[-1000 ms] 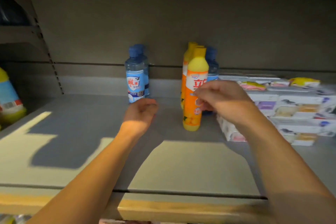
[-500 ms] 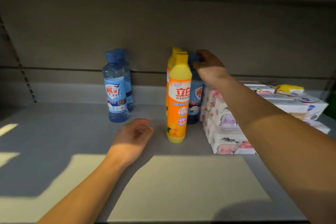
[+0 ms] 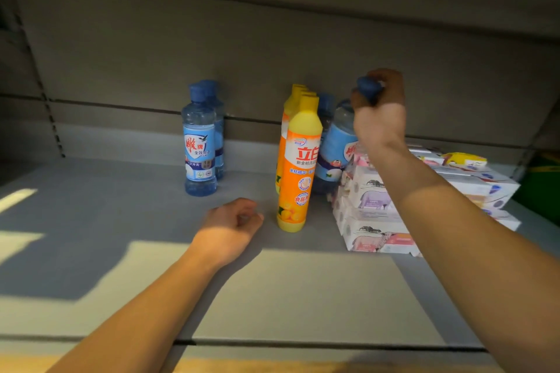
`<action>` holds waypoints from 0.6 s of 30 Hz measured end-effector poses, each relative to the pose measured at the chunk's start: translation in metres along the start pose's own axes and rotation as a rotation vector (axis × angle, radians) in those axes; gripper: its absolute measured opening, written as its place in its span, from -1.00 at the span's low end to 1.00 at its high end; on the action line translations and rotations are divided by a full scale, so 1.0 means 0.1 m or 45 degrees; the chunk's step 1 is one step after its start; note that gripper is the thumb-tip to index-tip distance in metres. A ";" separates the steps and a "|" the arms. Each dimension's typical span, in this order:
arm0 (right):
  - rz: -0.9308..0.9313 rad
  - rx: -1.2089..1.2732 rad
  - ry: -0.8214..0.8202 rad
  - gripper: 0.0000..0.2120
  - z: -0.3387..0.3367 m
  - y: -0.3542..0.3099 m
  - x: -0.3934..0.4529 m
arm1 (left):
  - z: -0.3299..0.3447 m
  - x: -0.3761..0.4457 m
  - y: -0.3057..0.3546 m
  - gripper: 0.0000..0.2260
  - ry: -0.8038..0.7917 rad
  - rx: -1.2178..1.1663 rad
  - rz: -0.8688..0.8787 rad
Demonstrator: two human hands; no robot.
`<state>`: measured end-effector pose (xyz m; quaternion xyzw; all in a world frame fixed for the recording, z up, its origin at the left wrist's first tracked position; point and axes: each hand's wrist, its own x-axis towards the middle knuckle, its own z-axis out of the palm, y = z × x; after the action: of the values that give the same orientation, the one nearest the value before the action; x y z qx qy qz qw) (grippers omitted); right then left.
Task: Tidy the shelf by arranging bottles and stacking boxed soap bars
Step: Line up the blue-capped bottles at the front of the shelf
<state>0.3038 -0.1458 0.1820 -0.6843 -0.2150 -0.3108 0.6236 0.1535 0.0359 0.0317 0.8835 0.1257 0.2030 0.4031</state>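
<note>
Your right hand (image 3: pixel 378 112) grips the tilted blue bottle (image 3: pixel 339 142) by its cap, left hand (image 3: pixel 230 227) idle and loosely curled; lift clear of the yellow bottles (image 3: pixel 298 160).

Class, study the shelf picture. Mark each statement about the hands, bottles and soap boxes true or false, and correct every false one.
1. The right hand grips a blue bottle by its cap. True.
2. The left hand holds the orange bottle. False: it holds nothing and lies beside that bottle.
3. The soap boxes are stacked right of the orange bottle. True.
4. The gripped bottle stands upright. False: it tilts.
</note>
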 end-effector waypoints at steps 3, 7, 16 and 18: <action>-0.094 0.127 0.109 -0.68 -0.12 -0.32 0.02 | -0.02 0.00 0.00 -0.76 -0.020 0.000 -0.011; -0.148 0.343 0.214 -0.71 -0.31 -0.62 -0.09 | -0.04 -0.01 0.01 -0.77 -0.034 -0.013 -0.005; -0.043 0.371 0.097 -0.78 -0.56 -0.87 -0.72 | -0.10 -0.11 0.08 -0.87 0.045 -0.225 0.160; 0.000 0.418 0.025 -0.77 -0.51 -0.88 -0.85 | -0.11 -0.11 0.10 -0.87 0.057 -0.261 0.175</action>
<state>0.1751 -0.1769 0.1879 -0.5701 -0.2567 -0.2784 0.7291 0.1392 0.0321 0.0433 0.8394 0.0522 0.2616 0.4735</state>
